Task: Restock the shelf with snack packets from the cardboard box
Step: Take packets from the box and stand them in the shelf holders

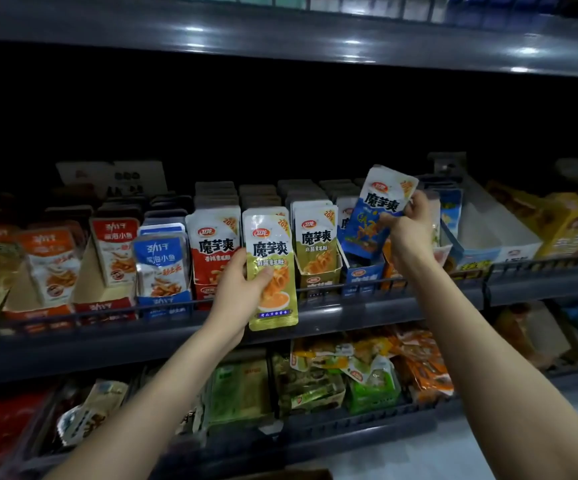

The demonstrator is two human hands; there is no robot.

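My left hand (237, 289) grips a gold and white snack packet (272, 268) upright in front of the middle shelf rail (332, 289). My right hand (410, 233) pinches a blue and white snack packet (379, 209), tilted, above a blue display carton (363, 271) on the shelf. Rows of matching packets stand in cartons: red ones (213, 247) left of my left hand, gold ones (317, 244) between my hands. A corner of the cardboard box (291, 475) shows at the bottom edge.
Orange and blue fish-snack packets (161, 268) fill the shelf's left part. A white carton (491, 230) and yellow boxes (571, 230) sit at the right. The lower shelf (349, 424) holds mixed green, orange and red packets. A dark shelf board (280, 32) runs overhead.
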